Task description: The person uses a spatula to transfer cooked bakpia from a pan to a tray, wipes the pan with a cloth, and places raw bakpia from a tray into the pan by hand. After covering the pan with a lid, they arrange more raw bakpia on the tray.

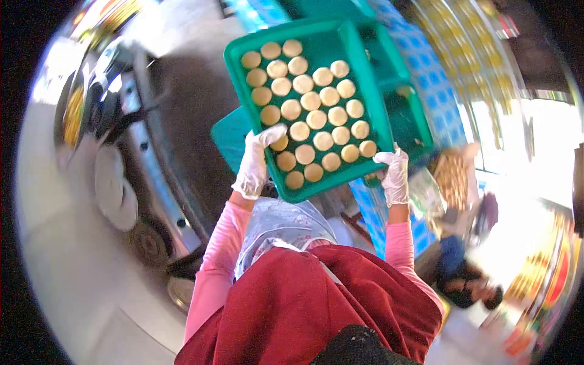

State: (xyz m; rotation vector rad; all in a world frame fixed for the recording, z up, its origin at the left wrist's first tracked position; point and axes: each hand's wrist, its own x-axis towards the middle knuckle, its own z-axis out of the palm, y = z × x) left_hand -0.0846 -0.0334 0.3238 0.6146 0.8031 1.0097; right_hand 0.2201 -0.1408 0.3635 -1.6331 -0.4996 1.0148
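A green tray [298,194] is held up in front of me, tilted in view, with several rows of round, pale dough pieces [316,119] on it. My left hand [258,159], in a white glove, grips the tray's left edge, its thumb over the rim beside a dough piece. On the lower right corner, my right hand [393,175], also gloved, is closed round the rim. The fingers under the tray are hidden.
Other green trays [420,125] lie behind and to the right, by a blue-and-white patterned table cover [435,91]. A dark surface [194,79] is at the left. Another person [465,280] is at the lower right, near a container of brown pieces [451,182].
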